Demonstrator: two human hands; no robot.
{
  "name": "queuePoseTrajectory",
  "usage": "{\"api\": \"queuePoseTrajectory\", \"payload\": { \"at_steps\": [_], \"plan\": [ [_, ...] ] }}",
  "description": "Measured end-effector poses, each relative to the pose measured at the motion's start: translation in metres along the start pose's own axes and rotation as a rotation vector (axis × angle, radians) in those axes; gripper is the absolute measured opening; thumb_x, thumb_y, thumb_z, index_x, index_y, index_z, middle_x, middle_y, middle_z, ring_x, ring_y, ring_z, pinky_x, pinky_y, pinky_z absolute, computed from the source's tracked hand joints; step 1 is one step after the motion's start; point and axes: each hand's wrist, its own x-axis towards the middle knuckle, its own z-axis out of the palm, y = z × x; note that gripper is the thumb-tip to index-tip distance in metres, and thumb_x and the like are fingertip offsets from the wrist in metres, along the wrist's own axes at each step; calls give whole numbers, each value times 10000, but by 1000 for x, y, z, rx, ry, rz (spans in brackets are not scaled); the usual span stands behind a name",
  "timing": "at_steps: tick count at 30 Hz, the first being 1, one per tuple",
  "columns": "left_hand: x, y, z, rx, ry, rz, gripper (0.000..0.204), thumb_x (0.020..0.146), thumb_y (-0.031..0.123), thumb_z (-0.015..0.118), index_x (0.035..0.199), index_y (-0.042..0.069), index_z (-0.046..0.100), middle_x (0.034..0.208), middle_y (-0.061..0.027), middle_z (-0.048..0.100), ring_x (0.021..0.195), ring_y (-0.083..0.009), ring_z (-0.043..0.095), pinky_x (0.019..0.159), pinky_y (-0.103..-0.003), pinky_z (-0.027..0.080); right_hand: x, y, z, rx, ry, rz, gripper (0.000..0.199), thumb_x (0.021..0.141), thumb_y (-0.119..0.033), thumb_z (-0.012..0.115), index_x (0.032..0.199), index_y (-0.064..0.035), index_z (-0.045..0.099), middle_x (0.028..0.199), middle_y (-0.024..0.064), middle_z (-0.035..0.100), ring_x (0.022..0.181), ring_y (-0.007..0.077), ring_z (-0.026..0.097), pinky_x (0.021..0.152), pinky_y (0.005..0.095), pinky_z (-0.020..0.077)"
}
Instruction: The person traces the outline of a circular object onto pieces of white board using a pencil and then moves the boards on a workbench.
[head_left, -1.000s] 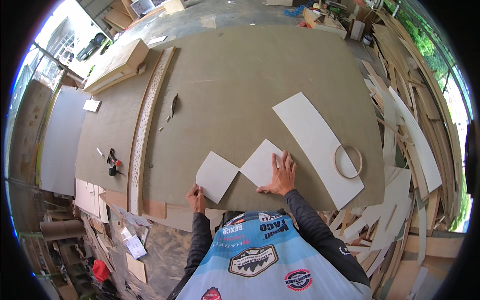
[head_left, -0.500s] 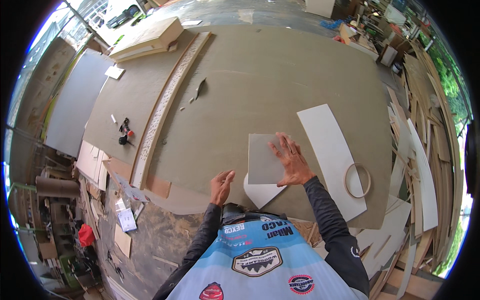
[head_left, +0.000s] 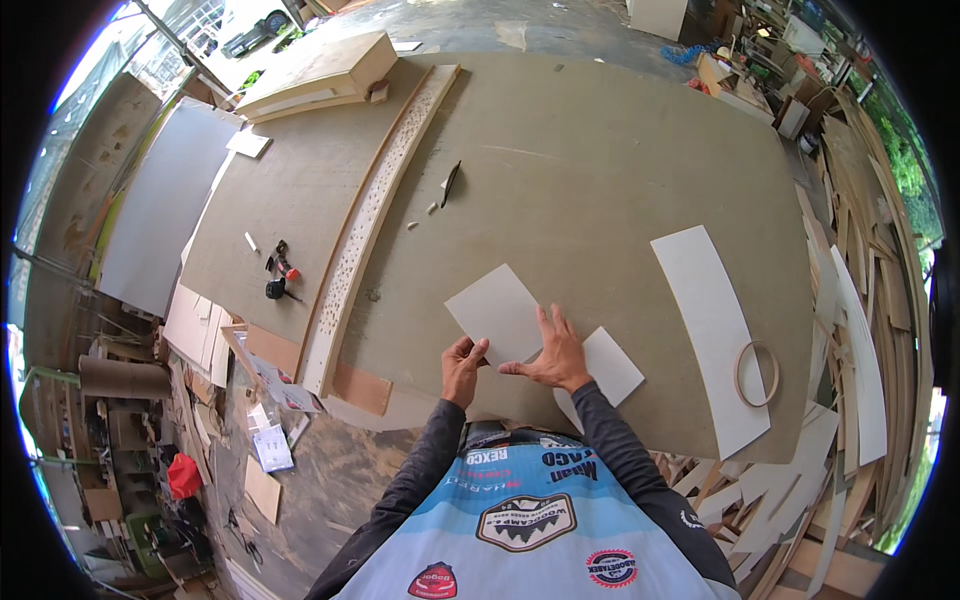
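A roughly square white sheet (head_left: 497, 308) lies turned at an angle on the large table in front of me. At its near left edge is my left hand (head_left: 462, 370), its fingers curled and its thumb against the sheet's edge. My right hand (head_left: 556, 356) is spread at the sheet's right side, thumb pointing left along the near edge, fingers pointing away from me. Partly behind my right hand and forearm lies a second small white piece (head_left: 613, 364).
A long white strip (head_left: 705, 330) lies at right with a tape roll (head_left: 755, 374) on it. A perforated beam (head_left: 385, 215) crosses the left side. Beyond it are a tape measure (head_left: 276, 289) and a wooden box (head_left: 320, 78). Offcuts (head_left: 850, 250) pile up at right.
The square sheet has turned from its grey face to a white one and rotated. My left hand has come to its edge; my right hand has shifted left. The view has shifted somewhat.
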Motion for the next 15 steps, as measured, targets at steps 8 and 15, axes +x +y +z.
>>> {"api": "queuePoseTrajectory", "payload": {
  "at_steps": [8,15],
  "plan": [
    [62,39,-61,6,-54,-52,295,1040,190,659,1199,-56,696,1042,-66,738,874,-139,694,819,-316,587,36,-72,68,-36,64,176,1389,549,-784,853,1558,27,351,1559,247,321,1417,450,365,1160,543,367],
    [100,31,-121,140,-24,-85,326,1045,173,622,1246,-80,663,1016,-80,718,862,-148,686,789,-299,571,91,-113,110,-165,107,234,1294,562,-607,900,1561,5,352,1561,265,303,1435,445,306,1161,608,327]
  ]
}}
